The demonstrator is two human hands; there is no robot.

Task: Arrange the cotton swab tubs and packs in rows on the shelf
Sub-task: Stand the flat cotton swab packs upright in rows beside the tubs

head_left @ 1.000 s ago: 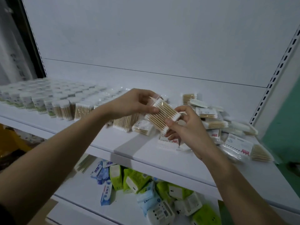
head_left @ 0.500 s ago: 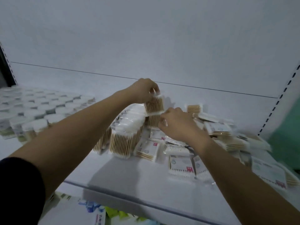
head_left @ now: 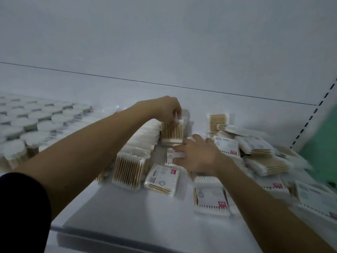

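My left hand (head_left: 166, 109) pinches the top of an upright clear pack of wooden cotton swabs (head_left: 172, 133) at the far end of a row of standing packs (head_left: 133, 161) on the white shelf (head_left: 127, 216). My right hand (head_left: 196, 156) lies with fingers spread flat on a labelled pack (head_left: 170, 156) lying just below that one. Round white-lidded tubs (head_left: 34, 123) stand in rows at the left. A loose heap of flat packs (head_left: 259, 157) covers the right side.
The shelf's white back panel (head_left: 164, 52) rises right behind the packs. A perforated upright (head_left: 313, 114) and a green wall (head_left: 324, 143) bound the right end. The shelf's front edge (head_left: 109, 236) runs below my arms.
My left hand has set the pack down lower at the end of the row. My right hand has come off it and dropped onto a flat pack. The camera has moved closer.
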